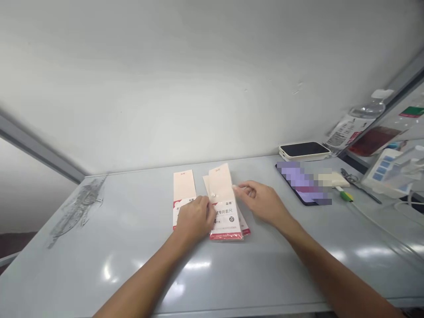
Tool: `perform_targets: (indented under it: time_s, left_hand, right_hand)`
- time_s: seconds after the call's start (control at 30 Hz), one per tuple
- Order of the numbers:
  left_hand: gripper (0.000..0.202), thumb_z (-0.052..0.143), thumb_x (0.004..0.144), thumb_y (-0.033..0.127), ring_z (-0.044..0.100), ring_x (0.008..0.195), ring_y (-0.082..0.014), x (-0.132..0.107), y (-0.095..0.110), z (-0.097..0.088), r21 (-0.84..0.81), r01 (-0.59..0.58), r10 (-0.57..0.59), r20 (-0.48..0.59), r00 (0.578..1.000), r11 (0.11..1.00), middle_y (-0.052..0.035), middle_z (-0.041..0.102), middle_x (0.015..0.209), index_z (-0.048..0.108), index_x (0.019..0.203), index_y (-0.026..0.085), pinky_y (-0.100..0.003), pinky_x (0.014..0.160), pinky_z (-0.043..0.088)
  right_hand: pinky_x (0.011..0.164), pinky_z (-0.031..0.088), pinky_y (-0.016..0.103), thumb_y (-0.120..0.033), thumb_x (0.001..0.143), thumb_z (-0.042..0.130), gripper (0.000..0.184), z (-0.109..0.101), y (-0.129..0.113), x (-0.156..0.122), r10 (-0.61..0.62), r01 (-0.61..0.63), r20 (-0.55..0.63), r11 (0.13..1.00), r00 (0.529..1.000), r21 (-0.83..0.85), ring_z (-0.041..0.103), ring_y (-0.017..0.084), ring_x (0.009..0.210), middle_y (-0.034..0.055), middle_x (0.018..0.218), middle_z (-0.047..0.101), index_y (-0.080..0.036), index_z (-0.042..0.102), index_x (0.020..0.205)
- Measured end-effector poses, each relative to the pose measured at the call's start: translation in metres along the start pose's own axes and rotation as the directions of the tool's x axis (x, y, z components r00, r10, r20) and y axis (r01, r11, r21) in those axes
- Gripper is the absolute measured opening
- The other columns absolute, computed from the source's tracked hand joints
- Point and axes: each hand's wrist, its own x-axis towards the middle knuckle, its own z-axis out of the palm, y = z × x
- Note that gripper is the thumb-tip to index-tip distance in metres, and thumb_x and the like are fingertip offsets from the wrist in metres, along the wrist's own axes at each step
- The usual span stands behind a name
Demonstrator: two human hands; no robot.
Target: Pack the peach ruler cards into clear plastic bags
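Note:
Several flat packets in pale pink and red, printed with characters, lie on the grey table (99, 247). One packet (183, 187) lies alone to the left. A small stack of packets (225, 207) sits in the middle. My left hand (195, 218) rests curled on the left edge of the stack, its fingers closed against the top packet's clear wrapper. My right hand (260, 201) is at the stack's right edge, thumb and fingers pinched on the wrapper's side.
A dark phone (303, 187) lies face up to the right, with another phone in a cream case (304, 151) behind it. A plastic water bottle (356, 121), a green and yellow small item (346, 195), cables and a white device (386, 172) crowd the right side. The wall rises behind.

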Motion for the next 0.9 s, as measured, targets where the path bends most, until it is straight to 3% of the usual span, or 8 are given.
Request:
perform_targets:
  time_s: [0.1, 0.2, 0.3, 0.43, 0.57, 0.9]
  left_hand:
    - [0.023, 0.034, 0.085, 0.024, 0.048, 0.052, -0.0110, -0.004, 0.003, 0.005, -0.078, -0.100, 0.094, -0.077, 0.993, 0.992, -0.0024, 0.058, 0.066, 0.048, 0.067, 0.018, -0.024, 0.048, 0.026]
    - [0.023, 0.036, 0.086, 0.030, 0.048, 0.051, -0.0104, -0.006, 0.005, 0.010, -0.193, -0.122, 0.109, -0.077, 0.991, 0.974, -0.0013, 0.059, 0.067, 0.050, 0.072, 0.018, -0.023, 0.048, 0.028]
    - [0.023, 0.036, 0.087, 0.034, 0.049, 0.049, -0.0105, -0.007, 0.004, 0.010, -0.263, -0.070, 0.057, -0.056, 0.997, 0.962, -0.0007, 0.061, 0.067, 0.052, 0.083, 0.018, -0.023, 0.047, 0.030]
    - [0.023, 0.034, 0.087, 0.029, 0.051, 0.051, -0.0102, -0.007, 0.000, 0.004, -0.343, -0.126, 0.134, -0.001, 0.991, 0.931, -0.0017, 0.063, 0.070, 0.053, 0.081, 0.018, -0.023, 0.049, 0.034]
    - [0.020, 0.038, 0.085, 0.028, 0.052, 0.052, -0.0098, -0.007, -0.002, 0.000, -0.439, -0.157, 0.197, 0.047, 0.979, 0.885, -0.0003, 0.065, 0.071, 0.056, 0.088, 0.019, -0.023, 0.051, 0.037]
    - [0.026, 0.040, 0.083, 0.030, 0.052, 0.053, -0.0106, -0.006, -0.005, -0.003, -0.497, -0.079, 0.183, 0.163, 0.970, 0.864, -0.0001, 0.066, 0.068, 0.061, 0.095, 0.021, -0.023, 0.053, 0.038]
  right_hand:
    - [0.062, 0.045, 0.028, -0.054, 0.078, 0.049, 0.040, 0.007, -0.009, -0.007, -0.038, -0.071, 0.308, 0.939, 0.951, 0.336, 0.061, 0.018, 0.071, 0.0059, 0.082, 0.067, -0.017, 0.063, 0.085]
    - [0.056, 0.046, 0.027, -0.045, 0.078, 0.052, 0.032, 0.013, -0.015, -0.014, -0.042, -0.170, 0.446, 0.890, 0.894, 0.423, 0.062, 0.019, 0.066, 0.0061, 0.077, 0.067, -0.015, 0.063, 0.082]
    - [0.053, 0.045, 0.026, -0.037, 0.079, 0.051, 0.025, 0.019, -0.016, -0.021, -0.083, -0.118, 0.442, 0.906, 0.893, 0.408, 0.061, 0.018, 0.063, 0.0047, 0.072, 0.066, -0.015, 0.062, 0.077]
    - [0.055, 0.045, 0.026, -0.028, 0.077, 0.048, 0.019, 0.021, -0.017, -0.025, -0.164, -0.012, 0.402, 0.916, 0.901, 0.400, 0.061, 0.018, 0.067, 0.0046, 0.074, 0.066, -0.015, 0.062, 0.077]
    - [0.052, 0.042, 0.024, -0.024, 0.077, 0.045, 0.017, 0.020, -0.016, -0.025, -0.154, -0.001, 0.396, 0.931, 0.905, 0.364, 0.060, 0.017, 0.064, 0.0042, 0.072, 0.065, -0.015, 0.060, 0.074]
    - [0.050, 0.040, 0.024, -0.023, 0.077, 0.043, 0.017, 0.016, -0.017, -0.026, -0.160, 0.016, 0.396, 0.939, 0.904, 0.342, 0.058, 0.016, 0.062, 0.0032, 0.069, 0.063, -0.016, 0.056, 0.068]
